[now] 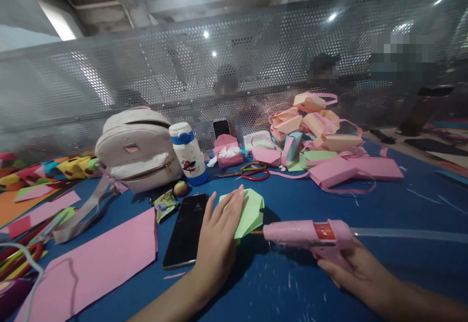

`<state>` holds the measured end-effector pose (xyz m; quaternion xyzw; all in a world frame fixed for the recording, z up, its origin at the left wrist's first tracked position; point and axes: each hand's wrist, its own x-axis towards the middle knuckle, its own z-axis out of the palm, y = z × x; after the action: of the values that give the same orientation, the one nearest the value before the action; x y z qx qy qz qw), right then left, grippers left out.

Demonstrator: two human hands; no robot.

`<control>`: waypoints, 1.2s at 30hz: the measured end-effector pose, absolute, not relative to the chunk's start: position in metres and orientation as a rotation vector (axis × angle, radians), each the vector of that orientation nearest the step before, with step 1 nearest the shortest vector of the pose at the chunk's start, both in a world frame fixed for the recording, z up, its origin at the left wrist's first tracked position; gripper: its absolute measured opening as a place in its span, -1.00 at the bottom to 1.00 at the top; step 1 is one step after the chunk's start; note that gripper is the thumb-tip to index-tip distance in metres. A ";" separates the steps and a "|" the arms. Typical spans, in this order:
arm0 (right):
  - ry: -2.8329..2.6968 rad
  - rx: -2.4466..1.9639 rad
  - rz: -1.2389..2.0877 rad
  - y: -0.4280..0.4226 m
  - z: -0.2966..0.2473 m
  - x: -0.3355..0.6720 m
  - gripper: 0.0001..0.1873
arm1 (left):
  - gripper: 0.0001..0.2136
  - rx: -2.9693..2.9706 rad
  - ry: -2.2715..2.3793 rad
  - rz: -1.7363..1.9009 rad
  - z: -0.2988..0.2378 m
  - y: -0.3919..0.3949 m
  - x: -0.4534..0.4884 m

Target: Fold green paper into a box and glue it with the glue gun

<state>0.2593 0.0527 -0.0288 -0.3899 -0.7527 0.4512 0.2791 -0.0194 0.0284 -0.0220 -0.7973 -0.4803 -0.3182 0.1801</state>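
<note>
My left hand (219,231) is over a folded light-green paper piece (251,210), its fingers stretched along the paper and its thumb hidden; it holds the piece in place. In my right hand (360,268) is a pink hot glue gun (305,234), gripped by the handle, its nozzle pointing left at the lower edge of the green paper. A clear glue stick (405,234) runs out from the gun's back end. Whether the nozzle touches the paper is hard to tell. A black phone (185,229) lies on the blue table just left of my left hand.
Pink paper sheets (106,263) lie at the left. Behind stand a white backpack (141,146) and a bottle (188,156). Scissors (244,171) rest mid-table, near a heap of folded paper bags (338,171). A perforated metal screen (256,58) closes the back.
</note>
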 end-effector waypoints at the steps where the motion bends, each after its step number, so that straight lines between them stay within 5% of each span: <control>1: -2.022 -1.046 1.207 0.053 -0.030 0.260 -0.69 | -0.40 -2.245 -1.349 -0.901 -0.022 0.029 -0.019; 36: -2.037 -1.033 1.134 0.052 -0.028 0.257 -0.73 | -0.45 -2.281 -1.372 -0.845 -0.020 0.026 -0.019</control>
<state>0.2571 0.0516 -0.0285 -0.3875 -0.7640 0.4255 0.2915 -0.0191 0.0259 -0.0198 -0.8043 -0.4839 -0.2981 0.1734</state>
